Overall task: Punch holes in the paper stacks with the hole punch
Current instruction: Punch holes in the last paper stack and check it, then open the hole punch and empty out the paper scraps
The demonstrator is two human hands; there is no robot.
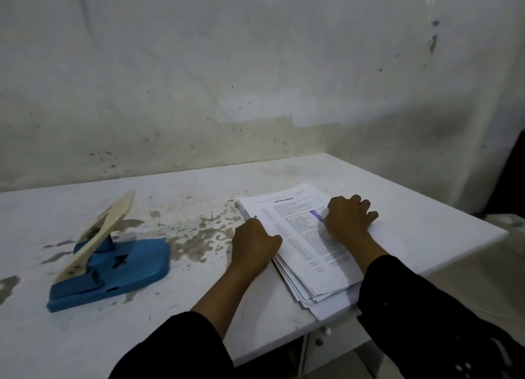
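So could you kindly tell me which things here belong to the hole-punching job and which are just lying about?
Job:
paper stack
hole punch
left hand at the stack's edge
right hand on the stack

Lying about:
only the stained table itself

The hole punch [113, 267] has a blue base and a cream lever. The paper stack [301, 236] is white with black print and a blue stamp, and the white table [199, 307] shows grey-brown worn blotches.
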